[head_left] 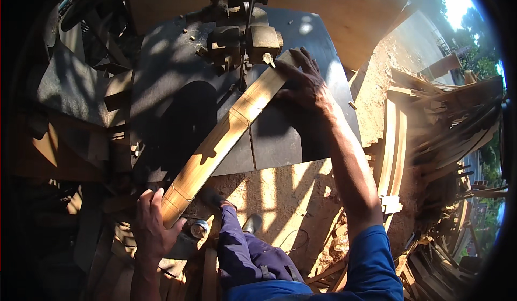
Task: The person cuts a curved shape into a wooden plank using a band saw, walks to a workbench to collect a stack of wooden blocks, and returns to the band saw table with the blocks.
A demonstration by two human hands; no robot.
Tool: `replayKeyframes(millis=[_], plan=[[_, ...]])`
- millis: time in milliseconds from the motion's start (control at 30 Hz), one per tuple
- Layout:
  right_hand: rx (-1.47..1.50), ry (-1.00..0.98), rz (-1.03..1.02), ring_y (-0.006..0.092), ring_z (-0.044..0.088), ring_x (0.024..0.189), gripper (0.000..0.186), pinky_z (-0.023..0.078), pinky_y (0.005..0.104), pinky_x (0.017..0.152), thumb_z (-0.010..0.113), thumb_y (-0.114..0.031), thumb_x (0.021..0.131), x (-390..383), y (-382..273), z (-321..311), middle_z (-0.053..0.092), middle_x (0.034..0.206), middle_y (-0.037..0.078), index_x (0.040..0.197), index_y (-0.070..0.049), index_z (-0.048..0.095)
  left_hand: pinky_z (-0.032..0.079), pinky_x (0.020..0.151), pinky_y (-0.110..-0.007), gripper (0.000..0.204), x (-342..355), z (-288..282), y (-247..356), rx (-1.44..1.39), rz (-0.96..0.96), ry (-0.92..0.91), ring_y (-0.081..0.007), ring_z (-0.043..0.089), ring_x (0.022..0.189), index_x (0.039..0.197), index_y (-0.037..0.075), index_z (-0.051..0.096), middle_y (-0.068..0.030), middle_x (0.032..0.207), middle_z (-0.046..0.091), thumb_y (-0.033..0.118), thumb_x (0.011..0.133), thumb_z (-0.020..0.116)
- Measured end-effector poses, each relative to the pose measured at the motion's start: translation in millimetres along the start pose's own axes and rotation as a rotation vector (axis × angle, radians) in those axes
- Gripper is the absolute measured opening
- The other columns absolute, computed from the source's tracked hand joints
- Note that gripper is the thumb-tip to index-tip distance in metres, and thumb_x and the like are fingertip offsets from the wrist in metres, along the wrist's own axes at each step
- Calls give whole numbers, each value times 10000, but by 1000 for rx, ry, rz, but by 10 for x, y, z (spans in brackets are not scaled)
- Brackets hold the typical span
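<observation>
Spanning the bench (172,58) on a slant: one wooden board (207,150), near end out past the front edge. Hands?

Both on it. Left grip (152,223) clasps the near end; whatever is under the wood is unseen. Right grip (306,84) grasps the far end, masking part of it.

And the blade (250,15)?

Thin dark band, coming down by a guide block (264,39) close to the board. Touching or not: cannot tell. Machine's upper part is cut off by the top of the view.

Marks on the wood?

Dark lines across it, a shadow blotting the middle.

Left side?

Deep shade, timber hard to sort. Round metallic thing (199,229) near the left grip, kind uncertain.
</observation>
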State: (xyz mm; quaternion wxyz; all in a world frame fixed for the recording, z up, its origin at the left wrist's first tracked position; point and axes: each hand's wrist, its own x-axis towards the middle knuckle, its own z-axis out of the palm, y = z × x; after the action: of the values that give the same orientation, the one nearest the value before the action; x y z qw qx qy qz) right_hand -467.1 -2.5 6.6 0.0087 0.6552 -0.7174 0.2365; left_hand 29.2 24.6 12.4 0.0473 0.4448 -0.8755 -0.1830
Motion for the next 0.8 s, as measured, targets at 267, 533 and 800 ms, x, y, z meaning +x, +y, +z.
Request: replayKeyframes(millis=[267,533,800], plan=[[71,-29,71,402,275,1532,841,347,460,1223,915,-373,701,87,-2,28,274,1659,195,1462,-260,577,433,1103,-514,961,143,3,96,-143,14,48,-423,442,1356,1485,40,389,-226,1451,372,103,661,881],[67,-16,52,396,320,1514,821,373,446,1209,907,-367,718,123,66,30,268,1668,181,1464,-268,576,408,1133,-516,871,217,38,77,-187,69,54,-427,436,1368,1450,24,432,-219,1465,376,150,697,852],[38,10,41,389,352,1501,799,396,441,1190,891,-416,737,145,160,71,292,1661,183,1462,-289,582,467,1014,-514,803,257,70,52,-150,67,69,-434,511,1216,1380,11,466,-244,1285,517,174,706,871]])
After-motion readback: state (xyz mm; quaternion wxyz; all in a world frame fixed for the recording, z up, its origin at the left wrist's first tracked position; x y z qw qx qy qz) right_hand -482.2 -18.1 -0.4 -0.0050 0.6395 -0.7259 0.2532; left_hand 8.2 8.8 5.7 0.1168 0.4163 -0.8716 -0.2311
